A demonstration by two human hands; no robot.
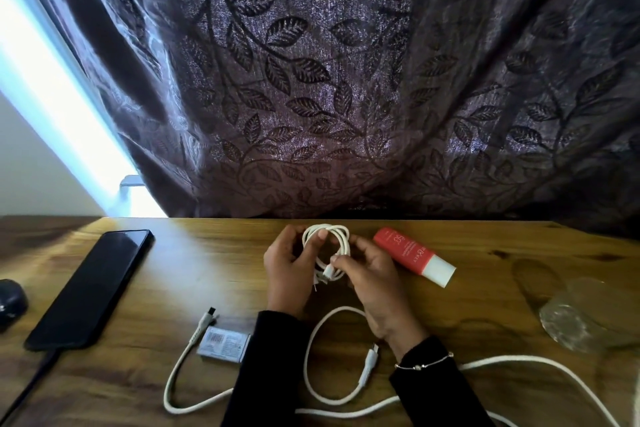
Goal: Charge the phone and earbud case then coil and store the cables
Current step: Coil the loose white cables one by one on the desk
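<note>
Braided white cable (346,406) is sprawled in loose loops across the near wooden table (485,239), partly cut off by the lower edge. Farther out, a smooth white coiled cable (327,243) is gripped between the left hand (287,270) and right hand (377,284), above the table. At far left, a glossy black phone (93,288) lies plugged in beside a dark rounded case (10,302), partly out of view.

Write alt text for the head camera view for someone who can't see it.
Both hands, left hand and right hand, hold a coiled white cable above a wooden desk. A dark phone lies left; a longer white cable sprawls nearer the camera.
</note>
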